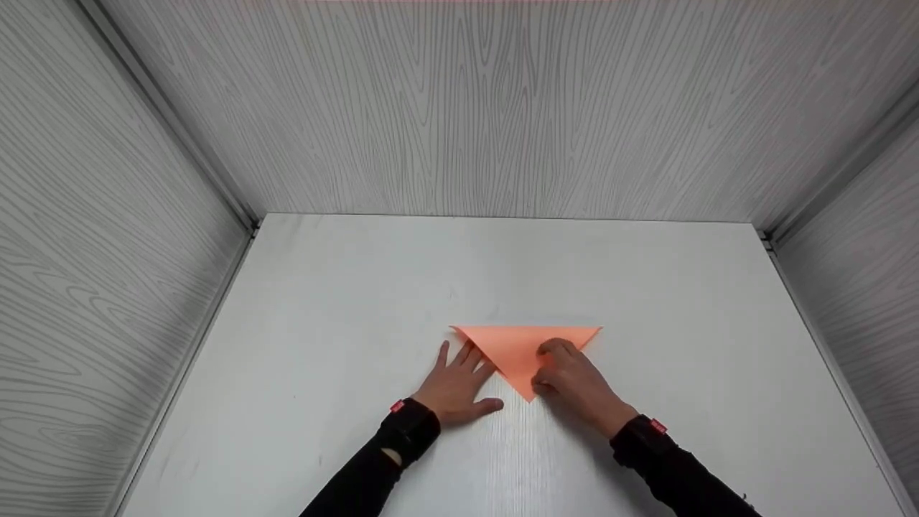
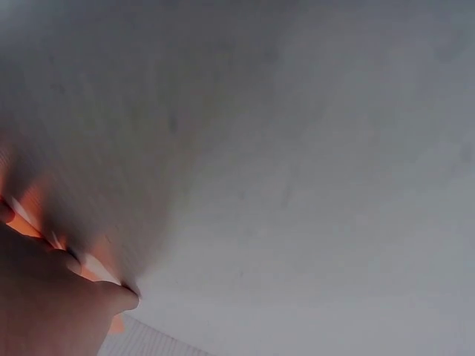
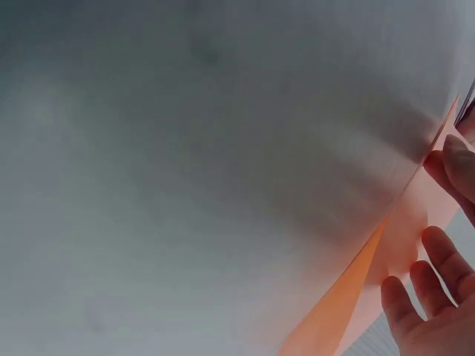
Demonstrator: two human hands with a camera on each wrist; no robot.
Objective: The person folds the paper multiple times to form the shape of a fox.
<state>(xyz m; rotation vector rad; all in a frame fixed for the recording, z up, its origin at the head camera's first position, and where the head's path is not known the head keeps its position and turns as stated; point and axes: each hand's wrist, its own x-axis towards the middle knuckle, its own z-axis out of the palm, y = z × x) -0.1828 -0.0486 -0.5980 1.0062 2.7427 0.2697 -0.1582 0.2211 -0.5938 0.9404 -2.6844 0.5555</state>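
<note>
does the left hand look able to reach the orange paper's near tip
Likely yes: the left hand is close, with only bare table between its thumb and the orange paper's near tip.

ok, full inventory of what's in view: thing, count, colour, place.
Folded paper: 1, orange, triangular, on the tabletop, one corner pointing toward the person
Tabletop: 1, white, under the paper and hands
Back panel: 1, grey wood-grain, behind the tabletop
Side panels: 2, grey wood-grain, left and right of the tabletop
Corner strips: 2, grey, where back and side panels meet
Wristbands: 2, black with red tags, one per wrist
Sleeves: 2, black, one per arm
Left hand: 1, bare, fingers spread at the paper's left edge
Right hand: 1, bare, fingers curled at the paper's right edge
</note>
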